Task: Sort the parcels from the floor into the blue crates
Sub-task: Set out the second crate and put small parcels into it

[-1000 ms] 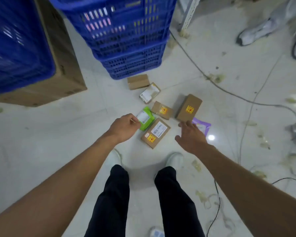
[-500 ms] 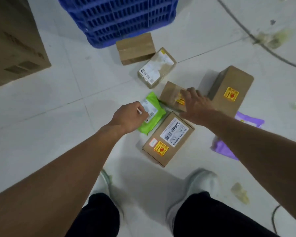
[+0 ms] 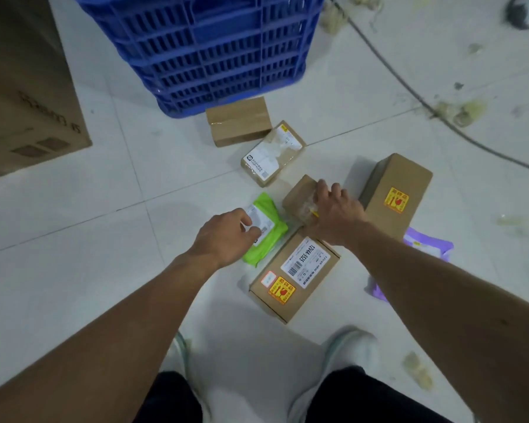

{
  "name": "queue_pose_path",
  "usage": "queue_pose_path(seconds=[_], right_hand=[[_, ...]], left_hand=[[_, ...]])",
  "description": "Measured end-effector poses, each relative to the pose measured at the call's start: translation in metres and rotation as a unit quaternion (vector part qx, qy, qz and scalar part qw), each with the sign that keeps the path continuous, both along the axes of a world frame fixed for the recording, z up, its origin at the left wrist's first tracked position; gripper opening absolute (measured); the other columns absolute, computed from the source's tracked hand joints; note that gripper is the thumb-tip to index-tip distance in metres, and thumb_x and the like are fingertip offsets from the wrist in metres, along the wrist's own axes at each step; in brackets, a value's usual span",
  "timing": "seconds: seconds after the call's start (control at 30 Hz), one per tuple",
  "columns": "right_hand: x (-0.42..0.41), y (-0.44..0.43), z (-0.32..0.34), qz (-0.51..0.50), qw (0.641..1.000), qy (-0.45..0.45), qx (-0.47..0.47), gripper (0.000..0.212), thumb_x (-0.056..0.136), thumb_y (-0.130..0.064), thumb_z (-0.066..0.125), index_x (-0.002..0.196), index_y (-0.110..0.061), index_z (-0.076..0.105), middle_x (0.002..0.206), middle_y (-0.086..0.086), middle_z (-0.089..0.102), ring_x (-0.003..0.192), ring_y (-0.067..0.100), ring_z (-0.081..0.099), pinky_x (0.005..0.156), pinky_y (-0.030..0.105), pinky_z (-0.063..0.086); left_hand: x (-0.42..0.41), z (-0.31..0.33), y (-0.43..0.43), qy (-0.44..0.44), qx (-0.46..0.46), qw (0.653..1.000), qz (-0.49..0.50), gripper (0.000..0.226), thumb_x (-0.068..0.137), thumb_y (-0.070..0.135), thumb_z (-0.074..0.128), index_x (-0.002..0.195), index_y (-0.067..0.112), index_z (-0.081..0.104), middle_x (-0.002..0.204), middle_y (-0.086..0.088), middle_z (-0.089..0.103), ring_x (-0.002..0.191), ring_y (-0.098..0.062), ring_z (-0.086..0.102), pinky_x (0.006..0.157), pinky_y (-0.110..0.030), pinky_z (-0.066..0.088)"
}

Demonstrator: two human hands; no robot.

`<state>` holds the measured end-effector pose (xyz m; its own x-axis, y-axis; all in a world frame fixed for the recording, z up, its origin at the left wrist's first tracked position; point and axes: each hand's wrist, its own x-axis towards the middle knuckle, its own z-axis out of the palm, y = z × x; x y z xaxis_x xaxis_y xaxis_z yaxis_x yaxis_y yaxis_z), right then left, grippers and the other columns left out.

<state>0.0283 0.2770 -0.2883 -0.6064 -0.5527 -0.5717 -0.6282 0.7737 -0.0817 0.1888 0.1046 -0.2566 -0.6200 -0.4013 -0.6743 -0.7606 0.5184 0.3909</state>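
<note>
Left grip (image 3: pixel 223 236) is clamped onto the near end of a lime green poly mailer (image 3: pixel 276 229), fingers curled right on its white shipping label. The print on that label is too small to read. Right grip (image 3: pixel 338 213) is wrapped over the top of a small taped cardboard box (image 3: pixel 298 195), fingers hooked over its far edge, with a sliver of yellow sticker poking out from under the palm. Both parcels are still down on the white tile floor (image 3: pixel 74 239), side by side.

Just in front of the hands, touching the mailer, lies a flat brown box (image 3: pixel 300 296) with a white barcode label reading "12V4A-5525" plus a yellow and red sticker, which looks like a fragile warning. Right of the small box is a taller carton (image 3: pixel 394 178) with the same yellow sticker, and a purple mailer (image 3: pixel 428 245) peeks out from behind the right forearm.

Further out are a tape-wrapped box with a white label (image 3: pixel 272 154) and a plain brown box (image 3: pixel 239 120) sitting against the foot of the blue crate (image 3: pixel 214 50). There's a big cardboard carton (image 3: pixel 28 102) at far left with printing I can't make out. A black cable (image 3: pixel 409 90) runs across the floor at upper right, and the person's white shoes (image 3: pixel 351 343) are at the bottom.
</note>
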Motion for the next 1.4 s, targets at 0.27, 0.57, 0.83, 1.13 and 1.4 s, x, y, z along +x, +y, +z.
queue_pose_path(seconds=[0.27, 0.57, 0.83, 1.13, 1.4], right_hand=[[0.033, 0.015, 0.171, -0.005, 0.999, 0.013, -0.039, 0.105, 0.067, -0.049, 0.074, 0.146, -0.013, 0.016, 0.121, 0.010, 0.042, 0.113, 0.033, 0.048, 0.086, 0.044, 0.044], [0.061, 0.049, 0.393, -0.034, 0.999, 0.007, -0.017, 0.101, 0.068, -0.051, 0.066, 0.148, -0.015, 0.018, 0.127, 0.013, 0.043, 0.120, 0.036, 0.044, 0.094, 0.046, 0.040], [0.108, 0.052, 0.526, -0.027, 0.999, 0.008, -0.047, 0.101, 0.070, -0.067, 0.063, 0.149, -0.017, 0.023, 0.128, 0.013, 0.044, 0.121, 0.036, 0.046, 0.099, 0.048, 0.037], [0.127, 0.017, 0.619, 0.027, 0.992, 0.068, -0.105, 0.085, 0.078, -0.067, 0.054, 0.147, -0.021, 0.035, 0.129, 0.011, 0.044, 0.118, 0.030, 0.043, 0.098, 0.043, 0.034], [0.096, -0.060, 0.689, 0.118, 0.980, 0.073, -0.141, 0.084, 0.077, -0.061, 0.063, 0.144, -0.019, 0.033, 0.124, 0.010, 0.043, 0.113, 0.030, 0.044, 0.096, 0.043, 0.038]], left_hand=[[0.021, 0.168, 0.005, 0.010, -0.017, 1.000, -0.020, 0.029, 0.093, 0.043, 0.057, 0.115, 0.025, 0.064, 0.110, 0.002, 0.070, 0.103, -0.023, 0.062, 0.081, -0.031, 0.046], [0.047, 0.381, 0.028, 0.065, -0.038, 0.997, 0.010, 0.025, 0.095, 0.033, 0.054, 0.115, 0.023, 0.065, 0.109, 0.005, 0.072, 0.102, -0.022, 0.064, 0.081, -0.028, 0.043], [0.086, 0.519, 0.028, 0.083, -0.036, 0.993, 0.072, 0.023, 0.096, 0.031, 0.055, 0.112, 0.020, 0.067, 0.096, 0.007, 0.067, 0.098, -0.024, 0.063, 0.087, -0.033, 0.050], [0.096, 0.601, 0.031, 0.097, -0.057, 0.989, 0.096, 0.022, 0.094, 0.031, 0.055, 0.112, 0.022, 0.066, 0.090, 0.010, 0.061, 0.099, -0.022, 0.063, 0.079, -0.028, 0.042], [0.087, 0.650, -0.024, 0.120, -0.142, 0.975, 0.123, 0.027, 0.092, 0.032, 0.054, 0.113, 0.020, 0.065, 0.103, 0.000, 0.070, 0.100, -0.025, 0.062, 0.078, -0.031, 0.044]])
